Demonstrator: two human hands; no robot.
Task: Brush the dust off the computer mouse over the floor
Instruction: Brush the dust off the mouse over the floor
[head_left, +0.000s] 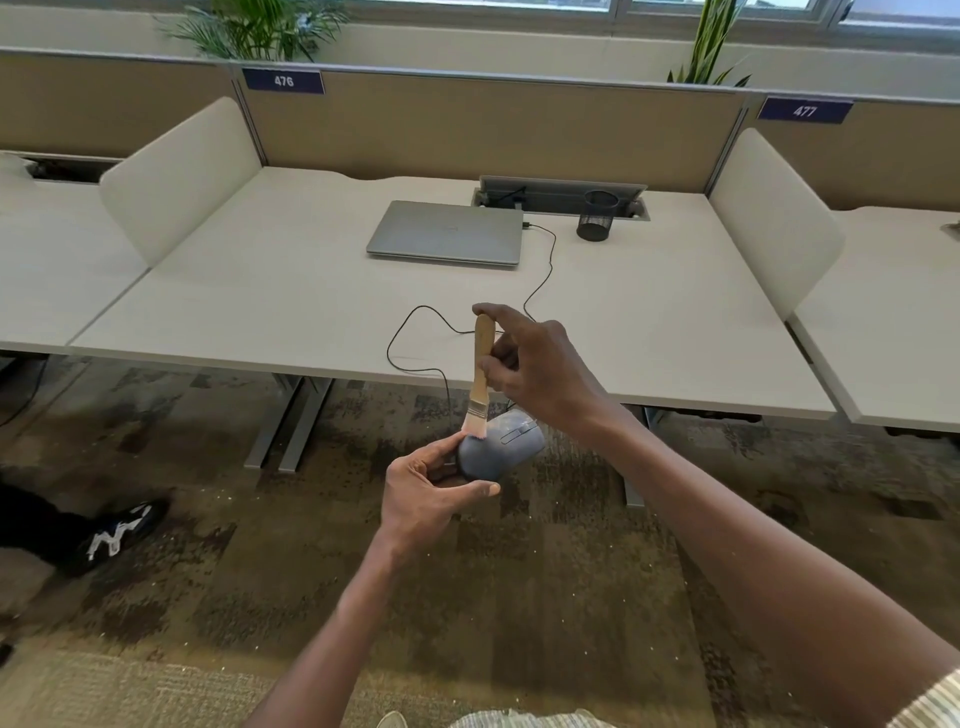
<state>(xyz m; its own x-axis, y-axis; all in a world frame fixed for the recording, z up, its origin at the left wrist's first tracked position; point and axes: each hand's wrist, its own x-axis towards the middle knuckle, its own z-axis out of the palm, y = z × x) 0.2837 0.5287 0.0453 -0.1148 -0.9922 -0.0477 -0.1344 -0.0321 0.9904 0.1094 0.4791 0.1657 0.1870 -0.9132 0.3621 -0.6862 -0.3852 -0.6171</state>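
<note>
The computer mouse (501, 446) is held out in the air just off the near edge of the bench (260, 291), over the carpeted floor (519, 597), so that whatever comes off it should fall on the carpet and not on the worktop. The left hand (428, 493) grips the mouse from below and at its near end, thumb and fingers curled round the body, tilting its top face up and to the left so the bristles can get at it. The right hand (535, 371) pinches the wooden handle of the brush (480, 376) about halfway up, holding it nearly upright with the bristles pointing down and touching the near, rounded part of the mouse. Pale dust shows on the far part by the buttons, so I judge the brushing is under way and not finished. The mouse's black cable (447, 384) trails up onto the bench toward the closed laptop (447, 234), which keeps the mouse close to the bench edge
</note>
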